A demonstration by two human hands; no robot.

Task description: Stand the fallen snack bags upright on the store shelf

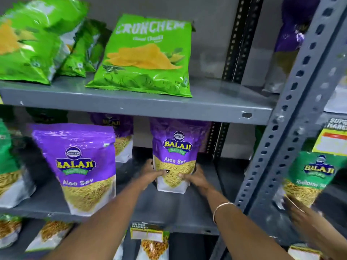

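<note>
A purple Aloo Sev bag (175,147) stands upright at the right of the middle shelf (169,205). My left hand (150,174) grips its lower left side and my right hand (195,177) grips its lower right side. A second purple Aloo Sev bag (80,166) stands upright at the front left of the same shelf. Behind it another purple bag (120,136) shows partly. On the upper shelf (150,106), a green Crunchem chips bag (148,57) leans back against the wall.
More green chip bags (33,40) lean at the upper left. A grey perforated upright (293,117) crosses the right side. Beyond it another person's hand (308,222) touches a green Ratlami Sev bag (308,177). Price tags (147,232) and bags fill the bottom shelf.
</note>
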